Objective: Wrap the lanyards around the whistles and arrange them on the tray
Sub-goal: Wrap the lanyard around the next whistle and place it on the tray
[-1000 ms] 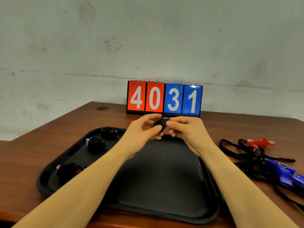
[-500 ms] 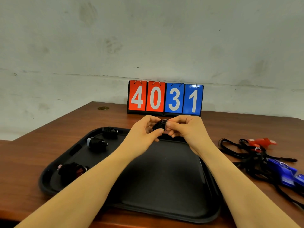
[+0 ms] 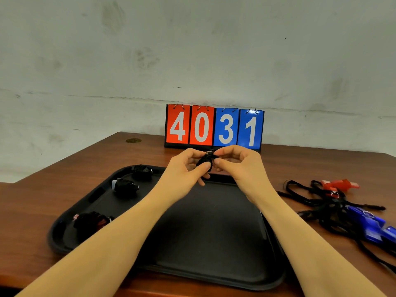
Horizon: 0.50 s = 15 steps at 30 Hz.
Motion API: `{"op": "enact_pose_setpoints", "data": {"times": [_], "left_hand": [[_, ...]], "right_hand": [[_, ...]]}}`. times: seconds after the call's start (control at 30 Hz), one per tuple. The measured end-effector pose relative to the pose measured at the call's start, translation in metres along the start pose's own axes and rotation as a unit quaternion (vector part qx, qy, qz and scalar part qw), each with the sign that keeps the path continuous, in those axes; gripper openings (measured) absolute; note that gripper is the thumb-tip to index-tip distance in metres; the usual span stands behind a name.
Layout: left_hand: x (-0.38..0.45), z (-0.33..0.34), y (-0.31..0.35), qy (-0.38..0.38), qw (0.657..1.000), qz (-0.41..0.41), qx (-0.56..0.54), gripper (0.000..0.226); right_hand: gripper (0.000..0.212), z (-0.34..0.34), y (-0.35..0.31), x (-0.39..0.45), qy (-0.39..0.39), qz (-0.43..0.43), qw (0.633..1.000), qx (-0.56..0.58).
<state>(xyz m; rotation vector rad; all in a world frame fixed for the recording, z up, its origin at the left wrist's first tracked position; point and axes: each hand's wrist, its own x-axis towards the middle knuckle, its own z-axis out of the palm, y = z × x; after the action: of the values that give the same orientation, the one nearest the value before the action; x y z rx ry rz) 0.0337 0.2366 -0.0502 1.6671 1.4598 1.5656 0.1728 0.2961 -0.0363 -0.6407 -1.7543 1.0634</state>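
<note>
- The whistle [image 3: 206,161], bound in its black cord, is held in the air above the far edge of the tray [image 3: 214,232].
- It looks light and hard, while the cord is soft and likely to spring loose; best pinched across the wraps.
- The left hand [image 3: 184,170] is closed on the bundle with thumb and fingertips.
- The right hand [image 3: 235,161] pinches its top end, probably tucking the cord's tail.
- Three wrapped whistles lie along the tray's left side.
- Unwrapped red whistle [image 3: 340,185] and blue whistle [image 3: 368,226] sit tangled near the tabletop's right edge.
</note>
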Motion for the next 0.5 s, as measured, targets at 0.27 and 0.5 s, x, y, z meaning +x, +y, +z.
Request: {"op": "enact_pose_setpoints", "data": {"times": [0.27,0.5], "left_hand": [[0.0003,0.0028,-0.0001,-0.022,1.000,-0.007,-0.005,0.027],[0.0001,0.0024,-0.0004,0.003,1.000,0.003,0.022,0.022]], "right_hand": [[0.018,-0.0016,0.0023,0.0012,0.022,-0.054,0.995,-0.079],[0.019,-0.0009,0.0028,0.0012,0.029,-0.088,0.986,-0.136]]}}
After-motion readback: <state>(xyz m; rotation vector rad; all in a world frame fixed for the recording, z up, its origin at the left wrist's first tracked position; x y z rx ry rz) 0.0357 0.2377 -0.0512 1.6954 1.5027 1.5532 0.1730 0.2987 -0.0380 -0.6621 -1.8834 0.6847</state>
